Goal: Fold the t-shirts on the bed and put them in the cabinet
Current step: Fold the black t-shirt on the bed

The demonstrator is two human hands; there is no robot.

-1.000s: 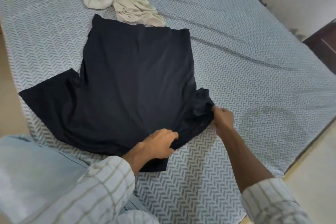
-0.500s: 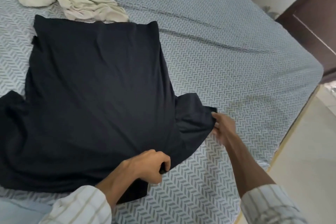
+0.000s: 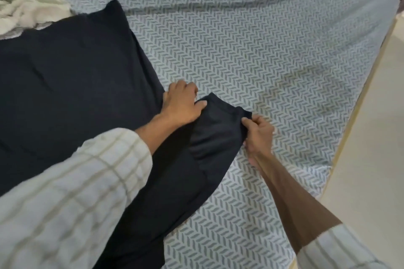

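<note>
A person's right hand [image 3: 258,135] pinches the hem of a dark navy t-shirt's sleeve [image 3: 218,129], fingers closed on the cloth, while the left hand [image 3: 182,105] lies flat, palm down and fingers spread loosely, at the seam where that sleeve meets the body. Both forearms reach out of rolled cream sleeves with a pale check [image 3: 72,199]. The t-shirt [image 3: 72,85] lies spread flat on the near left part of the bed [image 3: 251,50], its body stretching away to the left and out of view, its held sleeve bunched towards the right. Just beyond its far edge sits a crumpled cream garment [image 3: 28,11], touching the dark cloth. The bed wears a pale blue-grey sheet printed in a herringbone pattern, lightly creased. Along its right edge runs a light wooden frame [image 3: 358,105], and past it a pale floor [image 3: 376,159].
</note>
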